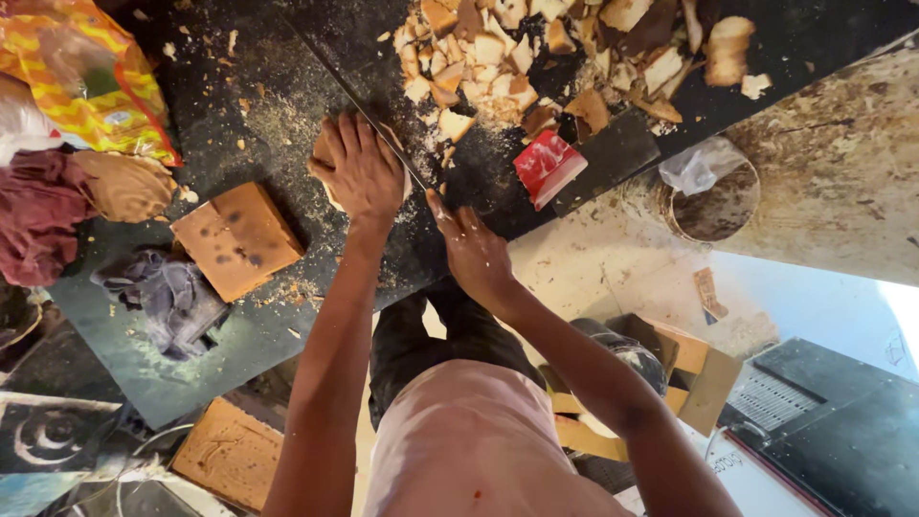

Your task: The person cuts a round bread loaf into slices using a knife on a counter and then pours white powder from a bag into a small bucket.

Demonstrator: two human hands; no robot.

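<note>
The left hand [362, 170] lies palm down, fingers spread and curled over a pale wood piece [325, 165], pressing it onto the dark bench [287, 77]. The forearm runs straight back toward the body. The right hand [471, 244] sits just right of the wood piece, closed around the handle of a long thin blade [378, 129], index finger stretched along it. The blade slants up and away past the wood piece, its edge against the piece's right side; the handle itself is hidden in the grip. Both hands are clamped, one on the wood, one on the tool, and they stand near each other without touching.

Counted from the wood piece: one square tan block [237, 239] lies just left and nearer the body, marked with dark spots. One grey cloth [168, 297] is bunched beyond that block, near the bench's near edge. One red packet [548, 165] lies right of the wood piece, at the foot of one heap of wood chips [536, 57]. One dark red cloth [38, 215] and one yellow-orange bag [86, 77] sit far left. A second tan slab [230, 450] lies below on the floor.

Sawdust is scattered around the wood piece. The bench's near edge runs just behind the right wrist; bare bench surface lies left of the piece, between it and the bag.
</note>
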